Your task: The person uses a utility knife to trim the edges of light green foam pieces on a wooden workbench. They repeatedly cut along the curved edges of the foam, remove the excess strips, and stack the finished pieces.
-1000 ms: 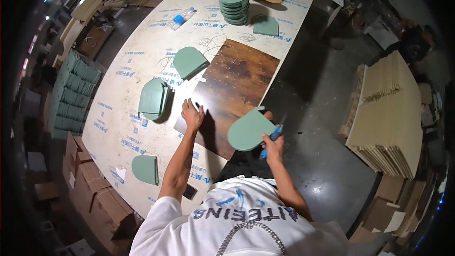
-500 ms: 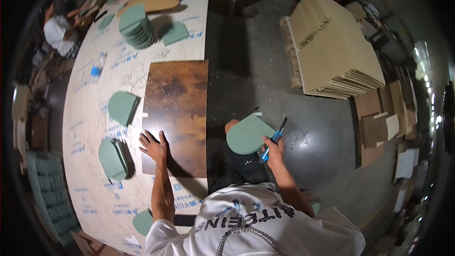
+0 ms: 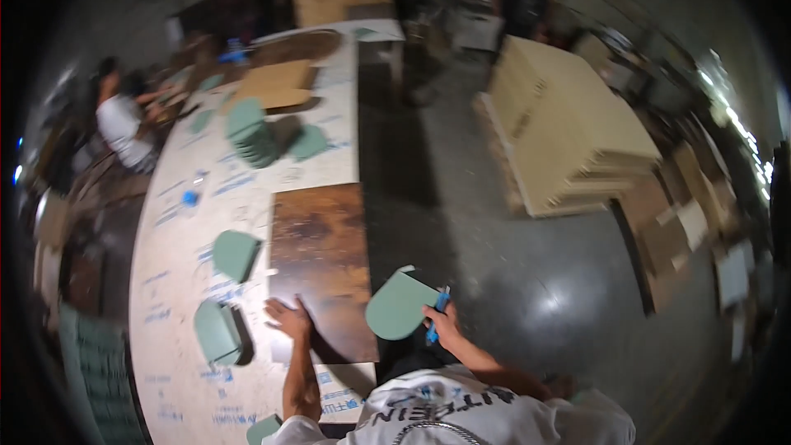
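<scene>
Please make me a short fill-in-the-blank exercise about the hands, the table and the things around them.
1. The right hand holds a green panel together with a tool whose colour is ____.
2. The left hand is spread over a glossy board whose colour is ____.
3. From the person's view, the bottle is on the table to the ____ of that board.
4. From the same view, the stack of beige sheets stands to the ____ of the table.

Missing words: blue; brown; left; right.
</scene>
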`<control>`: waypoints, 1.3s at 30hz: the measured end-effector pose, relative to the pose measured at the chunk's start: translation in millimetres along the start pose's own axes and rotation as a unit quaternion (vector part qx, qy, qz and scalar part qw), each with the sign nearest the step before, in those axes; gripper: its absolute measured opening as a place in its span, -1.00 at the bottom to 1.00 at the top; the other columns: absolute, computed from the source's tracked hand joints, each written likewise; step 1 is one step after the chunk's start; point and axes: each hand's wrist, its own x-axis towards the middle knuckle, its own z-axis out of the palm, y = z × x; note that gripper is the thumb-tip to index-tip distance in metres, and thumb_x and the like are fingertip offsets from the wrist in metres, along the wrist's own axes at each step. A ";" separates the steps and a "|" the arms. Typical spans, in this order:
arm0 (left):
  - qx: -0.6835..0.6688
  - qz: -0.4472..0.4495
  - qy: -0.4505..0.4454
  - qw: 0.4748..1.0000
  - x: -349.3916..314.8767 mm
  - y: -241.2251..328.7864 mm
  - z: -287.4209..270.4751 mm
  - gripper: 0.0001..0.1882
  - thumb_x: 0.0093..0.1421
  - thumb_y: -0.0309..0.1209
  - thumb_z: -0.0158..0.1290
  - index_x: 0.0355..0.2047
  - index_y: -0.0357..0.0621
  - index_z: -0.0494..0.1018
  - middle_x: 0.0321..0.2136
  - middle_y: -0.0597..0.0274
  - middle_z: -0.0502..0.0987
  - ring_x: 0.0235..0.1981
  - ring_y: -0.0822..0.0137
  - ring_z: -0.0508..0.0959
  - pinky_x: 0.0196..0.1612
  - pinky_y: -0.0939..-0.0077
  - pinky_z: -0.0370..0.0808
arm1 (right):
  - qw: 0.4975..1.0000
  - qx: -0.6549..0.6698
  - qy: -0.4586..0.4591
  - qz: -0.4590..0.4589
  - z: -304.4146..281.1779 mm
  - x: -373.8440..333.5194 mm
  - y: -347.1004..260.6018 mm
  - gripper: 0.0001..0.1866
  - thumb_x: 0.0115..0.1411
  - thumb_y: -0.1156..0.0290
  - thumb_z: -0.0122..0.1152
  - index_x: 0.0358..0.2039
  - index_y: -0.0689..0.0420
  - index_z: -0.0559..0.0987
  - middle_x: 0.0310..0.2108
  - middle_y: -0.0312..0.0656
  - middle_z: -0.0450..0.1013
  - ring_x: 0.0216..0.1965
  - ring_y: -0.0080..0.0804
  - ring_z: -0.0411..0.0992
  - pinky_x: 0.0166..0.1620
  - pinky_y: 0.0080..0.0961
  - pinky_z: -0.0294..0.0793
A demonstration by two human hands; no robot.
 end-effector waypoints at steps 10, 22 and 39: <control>-0.310 0.222 -0.115 0.917 -45.8 47.0 -32.9 -0.40 0.24 -0.15 0.16 0.14 -0.36 0.40 -0.03 -0.31 0.52 -0.01 -0.25 0.51 0.07 0.03 0.46 | 0.956 -0.287 -0.016 0.062 49.8 48.6 85.7 -0.62 0.36 0.09 0.17 -0.26 0.23 0.51 -0.53 -0.19 0.52 -0.55 -0.44 0.57 -0.56 -0.49 0.49; -0.415 0.124 -0.329 0.839 -40.6 3.4 -18.8 -0.56 0.23 -0.17 0.21 -0.24 -0.43 0.61 -0.42 0.16 0.66 -0.41 0.32 0.61 -0.26 0.38 0.54 | 0.973 -0.107 -0.143 0.149 56.2 32.7 50.7 -0.62 0.24 0.04 0.35 -0.43 0.11 0.56 -0.56 -0.27 0.49 -0.60 -0.49 0.45 -0.52 -0.49 0.45; -0.487 0.017 -0.413 0.769 -49.7 12.1 -39.8 -0.67 0.35 -0.20 0.12 -0.39 -0.25 0.58 -0.53 0.36 0.54 -0.49 0.51 0.46 -0.37 0.51 0.41 | 0.981 -0.110 -0.094 0.126 43.4 22.9 51.9 -0.76 0.25 0.28 0.33 -0.37 0.20 0.57 -0.53 -0.23 0.48 -0.55 -0.50 0.47 -0.51 -0.47 0.40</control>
